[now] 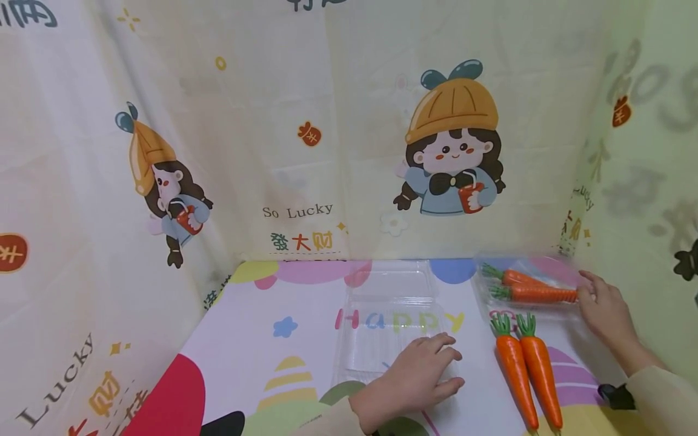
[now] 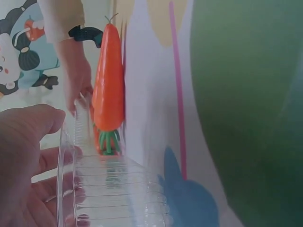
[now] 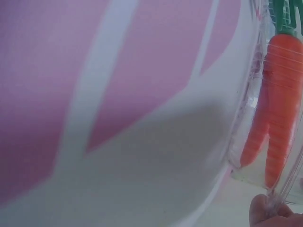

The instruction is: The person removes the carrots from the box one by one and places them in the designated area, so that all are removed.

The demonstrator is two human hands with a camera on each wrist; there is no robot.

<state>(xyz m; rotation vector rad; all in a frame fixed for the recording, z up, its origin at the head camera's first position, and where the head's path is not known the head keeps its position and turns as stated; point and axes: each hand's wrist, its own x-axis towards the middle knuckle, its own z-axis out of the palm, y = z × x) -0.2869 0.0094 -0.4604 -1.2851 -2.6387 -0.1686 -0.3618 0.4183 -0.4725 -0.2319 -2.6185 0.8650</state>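
My right hand (image 1: 605, 306) pinches the right end of a clear plastic box (image 1: 485, 293) holding two orange carrots with green tops (image 1: 540, 295). In the right wrist view, the fingertips (image 3: 259, 210) are at the corner of that box, below the carrots (image 3: 283, 94). I cannot tell whether its lid is down. My left hand (image 1: 417, 372) is at the right side of another clear plastic box (image 1: 360, 345), opened flat with its lid to the back. Its fingers look loosely spread by the rim (image 2: 61, 179), thumb apart from them.
Two loose carrots (image 1: 537, 369) lie side by side between my hands, green tops toward the back. A black object (image 1: 616, 396) is by the right sleeve. Printed cloth (image 1: 354, 151) hangs behind and along both sides of the patterned tabletop (image 1: 234, 339).
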